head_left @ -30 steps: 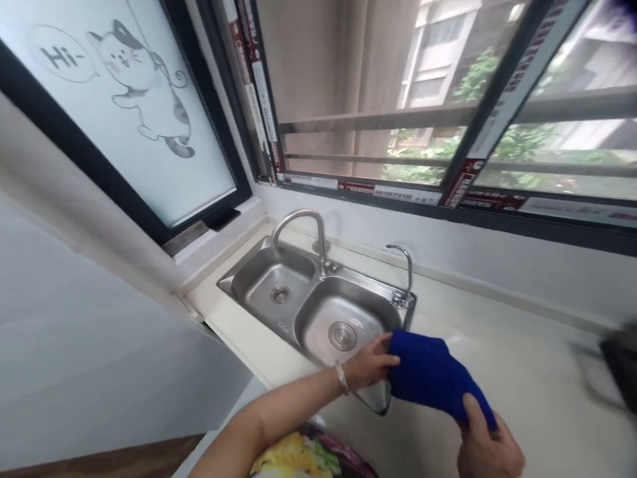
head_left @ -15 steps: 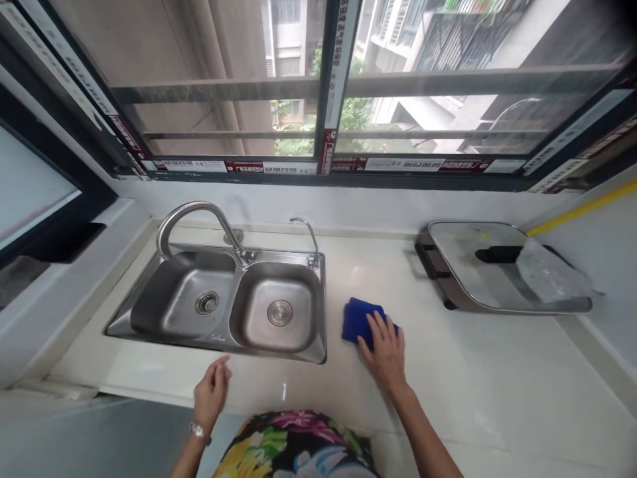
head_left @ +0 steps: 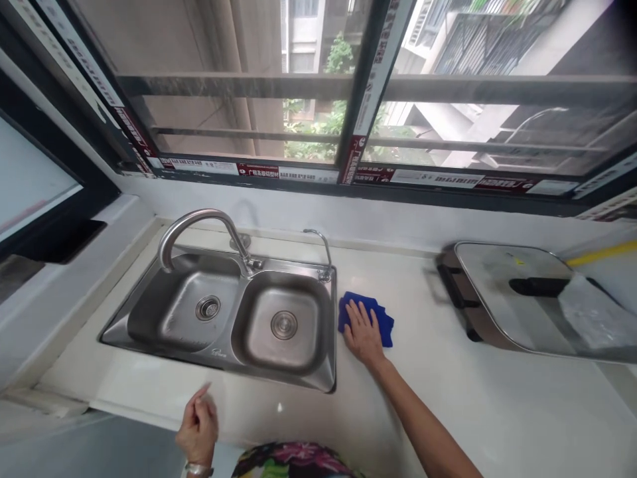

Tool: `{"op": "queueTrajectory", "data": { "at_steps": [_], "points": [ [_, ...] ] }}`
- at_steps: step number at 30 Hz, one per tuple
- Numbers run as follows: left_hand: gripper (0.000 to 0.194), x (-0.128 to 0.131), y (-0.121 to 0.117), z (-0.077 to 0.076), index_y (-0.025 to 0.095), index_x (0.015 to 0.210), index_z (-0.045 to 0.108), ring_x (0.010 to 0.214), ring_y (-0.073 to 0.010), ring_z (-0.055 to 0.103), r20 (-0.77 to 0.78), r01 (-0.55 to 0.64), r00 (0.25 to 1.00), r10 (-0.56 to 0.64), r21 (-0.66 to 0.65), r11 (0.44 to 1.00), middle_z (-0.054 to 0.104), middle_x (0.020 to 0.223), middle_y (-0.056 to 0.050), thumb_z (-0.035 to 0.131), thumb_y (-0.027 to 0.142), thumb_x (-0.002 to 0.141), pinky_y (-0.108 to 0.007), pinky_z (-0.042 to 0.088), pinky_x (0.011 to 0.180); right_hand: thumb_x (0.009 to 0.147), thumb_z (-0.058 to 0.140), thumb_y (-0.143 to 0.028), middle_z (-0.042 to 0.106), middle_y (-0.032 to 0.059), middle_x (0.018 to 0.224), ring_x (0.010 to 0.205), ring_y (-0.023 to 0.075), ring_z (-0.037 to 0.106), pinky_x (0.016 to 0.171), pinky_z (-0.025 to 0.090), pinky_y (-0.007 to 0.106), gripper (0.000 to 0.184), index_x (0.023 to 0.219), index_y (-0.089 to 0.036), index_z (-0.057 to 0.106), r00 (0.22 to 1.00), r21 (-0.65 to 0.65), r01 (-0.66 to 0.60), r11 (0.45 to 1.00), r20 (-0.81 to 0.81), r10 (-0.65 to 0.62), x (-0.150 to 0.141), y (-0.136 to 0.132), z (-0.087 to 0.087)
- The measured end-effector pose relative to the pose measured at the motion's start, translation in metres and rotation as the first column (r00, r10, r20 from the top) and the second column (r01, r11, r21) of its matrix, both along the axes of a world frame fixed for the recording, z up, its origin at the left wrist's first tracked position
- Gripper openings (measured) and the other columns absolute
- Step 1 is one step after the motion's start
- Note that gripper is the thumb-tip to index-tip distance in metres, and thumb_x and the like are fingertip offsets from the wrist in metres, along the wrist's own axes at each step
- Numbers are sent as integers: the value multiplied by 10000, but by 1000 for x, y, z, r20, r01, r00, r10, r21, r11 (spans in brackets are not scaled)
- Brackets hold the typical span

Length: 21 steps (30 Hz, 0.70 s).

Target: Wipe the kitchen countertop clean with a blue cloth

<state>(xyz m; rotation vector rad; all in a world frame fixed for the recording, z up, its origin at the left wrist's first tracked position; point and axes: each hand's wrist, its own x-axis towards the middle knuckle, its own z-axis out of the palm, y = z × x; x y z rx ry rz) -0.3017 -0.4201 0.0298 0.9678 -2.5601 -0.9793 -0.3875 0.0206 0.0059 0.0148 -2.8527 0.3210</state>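
Note:
My right hand (head_left: 365,334) lies flat with fingers spread on a folded blue cloth (head_left: 382,323). The cloth rests on the white countertop just right of the double sink's right edge, and part of it is hidden beneath my fingers. Close to the counter's front edge, left of my body, my left hand (head_left: 200,419) is raised with its index finger stretched out and the others loosely curled; nothing shows in it. A metal watch band (head_left: 198,469) circles that wrist.
A stainless double sink (head_left: 219,362) with a curved faucet (head_left: 199,214) and a slim second tap (head_left: 326,249) is set into the countertop (head_left: 423,398). At right stands a lidded electric pan (head_left: 490,318) with a plastic bag (head_left: 594,315) on top. A window (head_left: 239,126) spans the back.
My right hand has slid left across the cloth, and the cloth sits slightly closer to the sink. My left hand has drawn back toward me. The view has tilted and turned a little.

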Motion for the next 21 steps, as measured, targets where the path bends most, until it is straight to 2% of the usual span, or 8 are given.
{"op": "queueTrajectory", "data": {
  "at_steps": [3,6,10,14,18,21],
  "points": [
    [485,-3,0,-5,219,1126,695,537,-156,537,8,2,1000,-2,-32,999,627,635,8,393,514,888,-285,422,566,986,346,-312,379,93,1577,1480,295,297,1226,179,520,546,1511,-169,383,998,-58,-57,997,-4,57,-38,8,0],
    [450,-7,-1,-8,242,1097,708,538,-162,532,63,-10,998,17,-106,994,664,691,-12,421,514,881,-290,404,557,1007,287,-312,370,90,1583,1482,292,287,1225,145,509,532,1505,-149,384,997,-77,-71,995,7,71,-79,18,-2],
    [443,-12,3,-3,272,1111,718,542,-183,526,185,11,982,23,-183,983,684,694,-26,433,526,885,-300,383,563,1000,284,-297,335,81,1602,1499,271,241,1225,112,519,540,1515,-155,364,998,-54,-46,997,45,48,-135,31,-4],
    [438,-12,6,3,269,1102,726,550,-193,531,230,33,973,20,-223,974,691,696,-34,424,510,894,-304,373,579,996,283,-305,319,94,1608,1494,290,226,1213,104,541,555,1521,-139,352,997,-34,-38,999,72,40,-181,39,-7],
    [417,-11,4,3,273,1095,726,550,-194,536,232,49,973,6,-231,972,680,669,-25,429,494,904,-297,371,584,987,291,-307,344,108,1595,1464,320,266,1194,111,565,557,1506,-127,379,1000,-22,-4,1000,28,5,-201,40,-9],
    [388,-11,2,2,287,1095,728,572,-194,551,269,59,963,1,-216,975,683,674,-20,434,471,919,-289,372,591,967,312,-301,387,92,1575,1444,311,306,1190,145,549,555,1491,-147,409,1000,-1,31,1000,-6,-31,-195,35,-9]
  ]
}}
